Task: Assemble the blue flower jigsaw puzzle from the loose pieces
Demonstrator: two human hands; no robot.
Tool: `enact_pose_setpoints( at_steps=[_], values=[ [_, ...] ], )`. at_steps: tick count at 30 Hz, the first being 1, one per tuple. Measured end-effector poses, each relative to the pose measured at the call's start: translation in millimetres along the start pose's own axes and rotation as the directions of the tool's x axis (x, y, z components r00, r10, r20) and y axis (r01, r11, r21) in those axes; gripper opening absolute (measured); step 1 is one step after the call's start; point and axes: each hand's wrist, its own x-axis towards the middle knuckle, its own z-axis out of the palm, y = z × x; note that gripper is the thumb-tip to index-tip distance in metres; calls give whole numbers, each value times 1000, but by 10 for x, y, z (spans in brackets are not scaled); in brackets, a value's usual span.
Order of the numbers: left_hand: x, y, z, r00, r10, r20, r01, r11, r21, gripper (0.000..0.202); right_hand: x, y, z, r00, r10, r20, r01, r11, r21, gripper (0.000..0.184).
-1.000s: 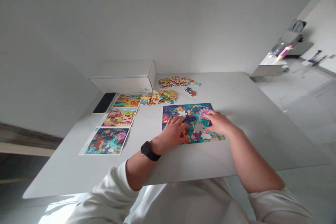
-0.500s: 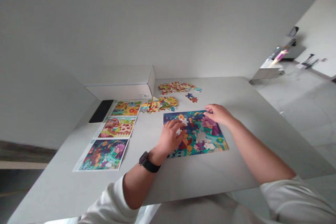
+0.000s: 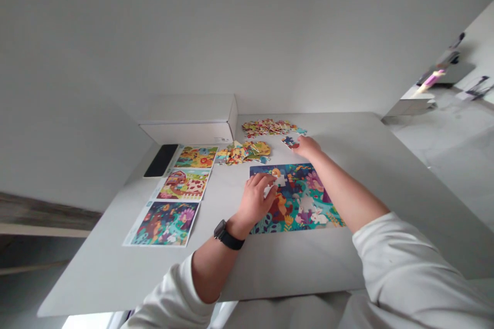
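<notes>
A nearly whole blue-green jigsaw puzzle [image 3: 304, 200] lies on the white table [image 3: 386, 175] in front of me, with a white gap near its top. My left hand [image 3: 258, 199], a black watch on its wrist, rests on the puzzle's left part with fingers curled loosely and nothing in them. My right hand [image 3: 306, 146] is stretched out beyond the puzzle's far edge and touches a loose blue-and-red puzzle piece [image 3: 290, 142]. Its fingers are mostly hidden, so its grip is unclear.
Two heaps of loose pieces lie behind the puzzle: an orange-yellow heap [image 3: 247, 152] and a farther heap [image 3: 270, 126]. Three picture cards [image 3: 184, 184] lie in a column at the left, beside a black phone [image 3: 161, 160]. A white box [image 3: 189, 119] stands at the back.
My right hand has left the puzzle's right side and reached forward to the loose piece beyond it. My left hand has stayed on the puzzle. The camera has shifted slightly.
</notes>
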Motion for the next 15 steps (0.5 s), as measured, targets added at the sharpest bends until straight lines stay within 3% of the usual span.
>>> enact_pose_setpoints(
  at_steps=[5,9,11,15],
  values=[
    [16,17,-1,1000,-25,-5,24,999,-36,21,-66,180,45,998,-50,-33,53,993,104,46],
    [33,11,10,999,-24,-44,18,992,-123,21,-198,270,35,995,-61,-80,85,935,345,19],
    [44,-2,23,997,-42,-67,29,983,-183,20,-307,289,8,993,-84,-86,117,838,534,13],
    [68,-17,66,984,-158,-79,122,931,-345,25,-706,261,-32,982,-179,-54,137,490,861,34]
  ],
)
